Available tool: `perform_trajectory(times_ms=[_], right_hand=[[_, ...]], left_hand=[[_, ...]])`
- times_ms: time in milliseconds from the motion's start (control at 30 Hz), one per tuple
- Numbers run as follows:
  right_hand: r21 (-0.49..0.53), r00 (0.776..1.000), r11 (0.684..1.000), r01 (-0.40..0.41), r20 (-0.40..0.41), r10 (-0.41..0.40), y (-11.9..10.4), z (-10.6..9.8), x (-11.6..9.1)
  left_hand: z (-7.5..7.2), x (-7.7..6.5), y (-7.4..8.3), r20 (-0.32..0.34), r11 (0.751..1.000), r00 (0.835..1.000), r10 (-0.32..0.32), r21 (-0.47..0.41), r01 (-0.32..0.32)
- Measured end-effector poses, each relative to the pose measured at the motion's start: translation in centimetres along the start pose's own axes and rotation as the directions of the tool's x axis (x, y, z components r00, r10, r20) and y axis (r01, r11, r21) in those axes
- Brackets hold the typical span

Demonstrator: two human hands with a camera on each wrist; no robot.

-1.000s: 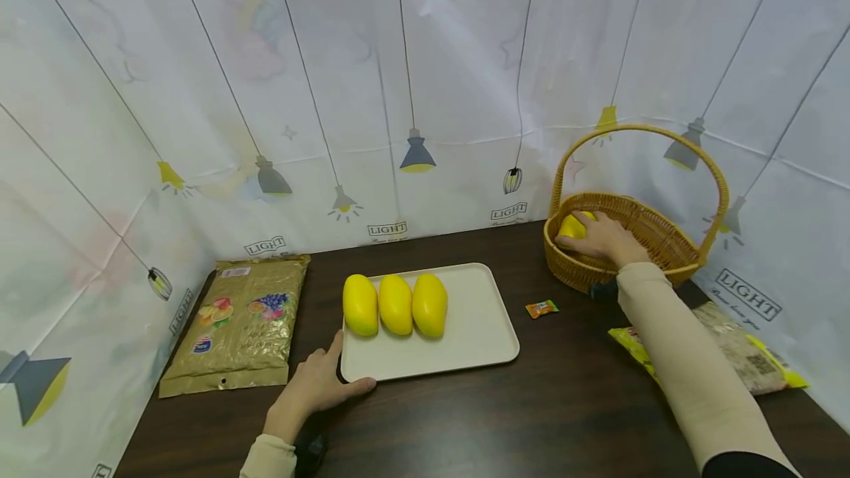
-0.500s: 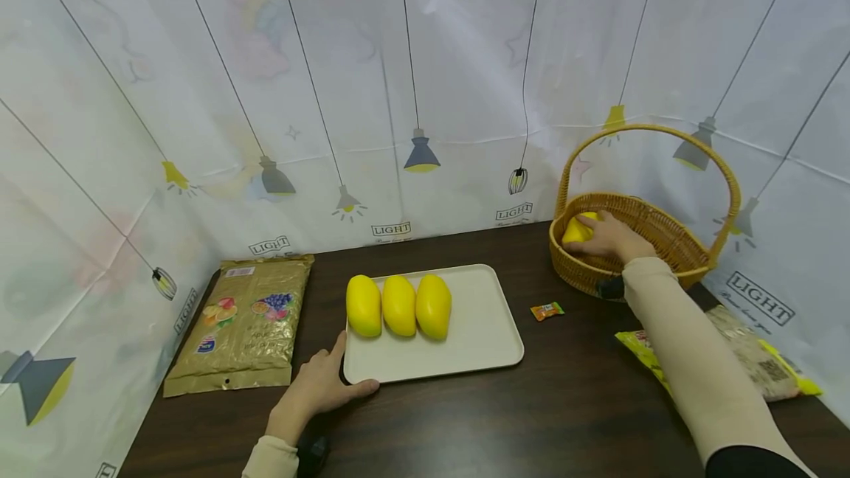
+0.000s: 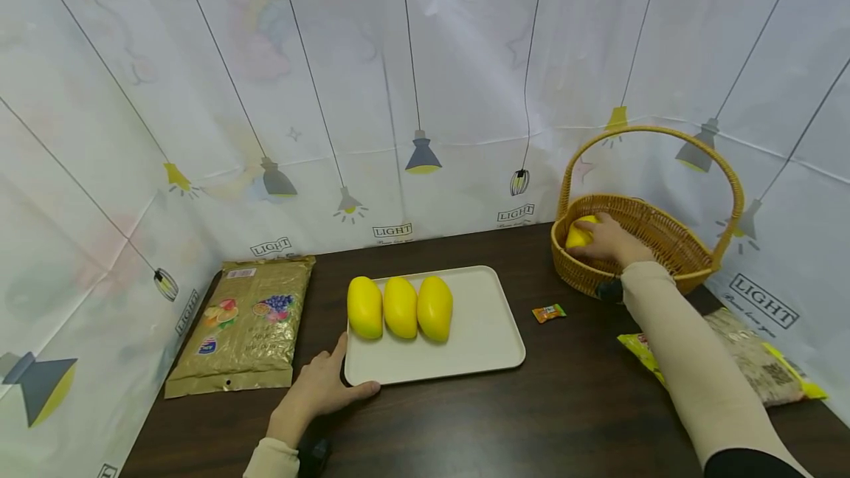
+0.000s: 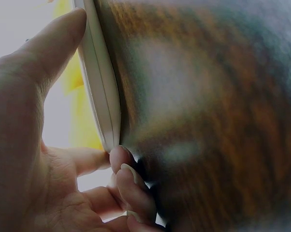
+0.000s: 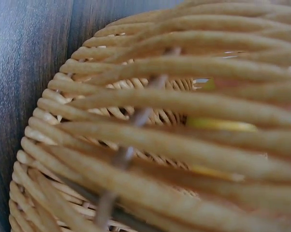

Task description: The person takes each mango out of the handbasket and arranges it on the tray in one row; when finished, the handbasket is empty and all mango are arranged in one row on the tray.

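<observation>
In the head view my right hand [image 3: 611, 239] reaches inside a wicker basket [image 3: 575, 273], holding a yellow mango [image 3: 581, 233] near the basket's left end. The right wrist view shows mostly the woven basket wall [image 5: 150, 104], with bits of yellow showing through its gaps. At the lower left corner of a white tray [image 3: 465, 360], my left hand [image 3: 323, 383] grips the rim; the thumb lies along the near edge, and the other fingers are at the left side, curled in the left wrist view. Three yellow mangoes [image 3: 401, 307] lie side by side on the tray's left half.
A gold fruit-printed bag [image 3: 249, 323] lies flat left of the tray. Between tray and basket is a small orange-wrapped candy [image 3: 548, 313]. A yellow-edged clear packet [image 3: 750, 352] lies partly under the right forearm. The basket's tall handle [image 3: 654, 128] arches over the right hand.
The head view has shifted slightly. The right hand and its mango sit a touch lower in the basket. The left hand stays on the tray corner, and the three mangoes have not moved.
</observation>
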State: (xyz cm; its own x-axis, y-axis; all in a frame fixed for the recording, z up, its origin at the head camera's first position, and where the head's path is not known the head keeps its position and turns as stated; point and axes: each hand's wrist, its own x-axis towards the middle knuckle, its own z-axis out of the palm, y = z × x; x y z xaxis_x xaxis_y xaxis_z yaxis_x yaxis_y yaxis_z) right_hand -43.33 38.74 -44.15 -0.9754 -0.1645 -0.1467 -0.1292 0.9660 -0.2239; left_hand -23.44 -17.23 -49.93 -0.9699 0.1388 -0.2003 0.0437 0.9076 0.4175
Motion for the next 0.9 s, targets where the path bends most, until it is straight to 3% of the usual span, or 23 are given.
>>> perform_trajectory(times_ms=[267,900], right_hand=[[0.0,0.998,0.998,0.055,-0.022,-0.055,0.0,-0.1,-0.7],[0.0,0.997,0.998,0.064,-0.047,-0.064,0.4,-0.2,-1.6]], left_hand=[[0.1,0.0,0.0,0.002,1.0,1.0,0.007,-0.004,-0.007],[-0.1,-0.1,0.0,-0.005,1.0,1.0,0.011,0.006,-0.011]])
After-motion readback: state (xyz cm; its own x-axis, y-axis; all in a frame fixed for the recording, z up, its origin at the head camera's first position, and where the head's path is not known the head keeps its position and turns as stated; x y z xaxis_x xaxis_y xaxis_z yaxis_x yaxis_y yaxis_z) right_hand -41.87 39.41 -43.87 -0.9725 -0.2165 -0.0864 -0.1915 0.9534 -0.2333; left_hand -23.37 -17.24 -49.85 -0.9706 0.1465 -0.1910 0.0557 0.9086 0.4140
